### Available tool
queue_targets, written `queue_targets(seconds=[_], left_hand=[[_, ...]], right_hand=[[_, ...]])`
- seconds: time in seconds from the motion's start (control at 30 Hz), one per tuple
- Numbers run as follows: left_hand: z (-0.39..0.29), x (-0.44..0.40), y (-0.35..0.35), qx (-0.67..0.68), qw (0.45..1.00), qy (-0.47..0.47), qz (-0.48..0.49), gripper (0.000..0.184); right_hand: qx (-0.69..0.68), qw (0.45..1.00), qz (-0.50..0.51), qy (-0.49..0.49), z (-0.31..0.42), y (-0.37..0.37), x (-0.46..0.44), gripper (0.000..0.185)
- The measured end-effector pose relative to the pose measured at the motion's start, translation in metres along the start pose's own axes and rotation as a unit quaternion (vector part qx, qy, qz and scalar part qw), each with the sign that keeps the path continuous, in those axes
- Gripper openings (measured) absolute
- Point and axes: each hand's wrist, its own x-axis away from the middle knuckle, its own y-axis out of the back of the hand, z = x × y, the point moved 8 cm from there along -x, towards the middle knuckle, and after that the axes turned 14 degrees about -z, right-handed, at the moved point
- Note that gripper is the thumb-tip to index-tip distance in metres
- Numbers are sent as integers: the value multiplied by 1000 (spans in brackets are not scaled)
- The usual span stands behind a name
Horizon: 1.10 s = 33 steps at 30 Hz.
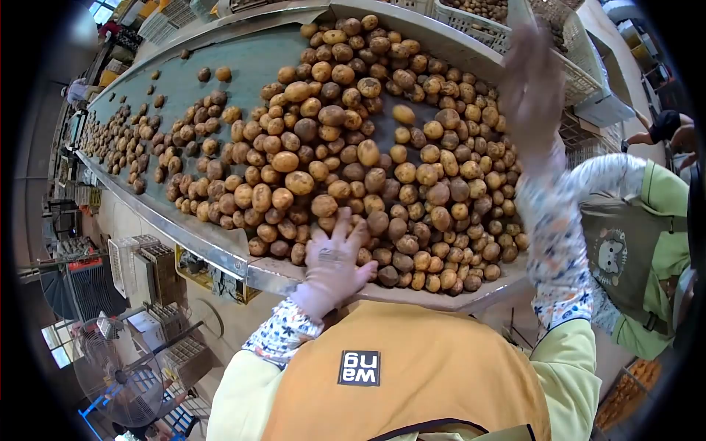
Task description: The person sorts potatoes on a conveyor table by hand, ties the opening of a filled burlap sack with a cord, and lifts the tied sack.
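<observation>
Many small potatoes (283,162), yellow to dark brown and some muddy, lie heaped on a green conveyor belt (254,62) in front of me. My left hand (334,257) rests palm down on the near edge of the heap. Its fingers are spread and touch several potatoes, with none gripped that I can see. My right hand (531,95) is raised at the right end of the belt, close to the crates beyond the side wall. Motion smears its fingers, so I cannot make out whether it holds anything.
A metal rim (257,275) edges the belt on my side. White plastic crates (478,29) with potatoes stand past the far wall. To my right is another person in a dark apron (614,257). A large fan (118,375) and stacked crates (162,272) stand at lower left.
</observation>
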Motion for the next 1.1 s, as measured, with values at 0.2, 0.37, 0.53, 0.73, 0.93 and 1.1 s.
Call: queue_targets(seconds=[0.2, 0.37, 0.53, 0.73, 0.93, 1.1], left_hand=[[-38, 4, 10, 88, 982, -166, -29, 65], [15, 2, 93, 292, 929, -100, -204, 30], [51, 6, 81, -5, 957, -60, -284, 62], [-8, 13, 63, 297, 948, -107, -41, 46], [51, 5, 104, -60, 968, -37, -242, 79], [-25, 7, 30, 103, 986, -131, 14, 88]], right_hand=[[-28, 923, 382, 30, 133, -53, 81, 53], [-45, 960, 277, 28, 120, -35, 186, 50], [-112, 953, 275, -52, 133, -54, 147, 50], [-105, 946, 305, 22, 187, -99, 153, 35], [-115, 949, 272, 112, 161, 23, 19, 16], [297, 943, -33, -147, -63, 31, -61, 63]])
